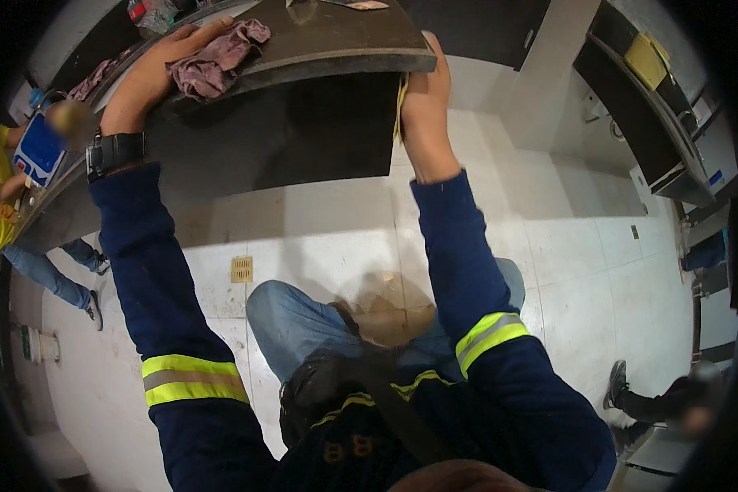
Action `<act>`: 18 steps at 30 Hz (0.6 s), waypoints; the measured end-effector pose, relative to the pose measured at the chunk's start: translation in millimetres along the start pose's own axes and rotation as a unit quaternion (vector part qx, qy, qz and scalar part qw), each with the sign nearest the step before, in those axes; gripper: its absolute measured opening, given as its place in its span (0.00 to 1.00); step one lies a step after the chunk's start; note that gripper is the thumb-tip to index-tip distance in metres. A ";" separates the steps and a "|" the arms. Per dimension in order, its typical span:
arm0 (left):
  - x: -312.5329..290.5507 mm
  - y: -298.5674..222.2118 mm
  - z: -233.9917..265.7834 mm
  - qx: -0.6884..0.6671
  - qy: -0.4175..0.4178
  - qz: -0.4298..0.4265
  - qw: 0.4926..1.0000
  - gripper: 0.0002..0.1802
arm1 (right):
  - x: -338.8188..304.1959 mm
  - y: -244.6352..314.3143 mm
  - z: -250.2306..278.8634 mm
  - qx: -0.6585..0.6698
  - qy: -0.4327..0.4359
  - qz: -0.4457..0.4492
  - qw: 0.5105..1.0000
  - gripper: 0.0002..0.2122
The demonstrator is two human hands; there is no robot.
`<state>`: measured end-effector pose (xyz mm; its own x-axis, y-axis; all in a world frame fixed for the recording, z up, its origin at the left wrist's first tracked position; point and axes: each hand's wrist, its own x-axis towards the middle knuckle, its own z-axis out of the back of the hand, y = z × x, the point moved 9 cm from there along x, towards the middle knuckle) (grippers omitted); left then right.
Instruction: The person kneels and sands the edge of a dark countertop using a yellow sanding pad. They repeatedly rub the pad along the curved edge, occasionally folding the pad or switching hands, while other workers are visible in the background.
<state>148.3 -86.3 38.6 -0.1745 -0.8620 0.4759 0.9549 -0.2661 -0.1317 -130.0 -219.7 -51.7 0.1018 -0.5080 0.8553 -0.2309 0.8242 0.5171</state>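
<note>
A dark countertop (336, 37) with a dark front panel (287, 139) stands before me. My left hand (152, 78), with a black wristwatch (116, 154) at its wrist, rests on the countertop's left part against a crumpled purple cloth (217, 64). The cloth bunches along the palm and hides the thumb. At the right end of the countertop my right hand (426, 107) is raised, pressing a thin yellow cloth (400, 107) against the panel's side edge. Its thumb points up past the countertop corner, and the other fingers are mostly hidden.
On the left a person in yellow (0, 197) stands by a blue and white container (39, 152). Another dark counter (648, 98) bearing a folded yellow cloth (648, 61) runs along the right. A person's shoe (617, 384) shows at lower right. The tiled floor has a drain (242, 269).
</note>
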 end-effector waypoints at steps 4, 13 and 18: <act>1.1 12.9 -4.9 0.104 0.044 0.060 0.992 0.30 | -5.0 -32.2 -1.6 0.067 -0.054 -0.086 0.993 0.11; -2.2 26.2 4.0 0.048 0.043 0.083 0.994 0.30 | -2.9 -6.6 -4.4 0.014 -0.030 0.001 0.999 0.07; -6.0 23.3 11.9 0.133 0.039 0.067 0.988 0.33 | -8.7 -15.7 -5.0 0.031 -0.045 -0.135 0.989 0.10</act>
<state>174.5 -82.2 43.0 -0.0502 -0.9149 0.4005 0.9982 -0.0330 0.0496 -122.4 -227.0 -67.1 0.0822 -0.7294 0.6791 -0.2663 0.6406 0.7202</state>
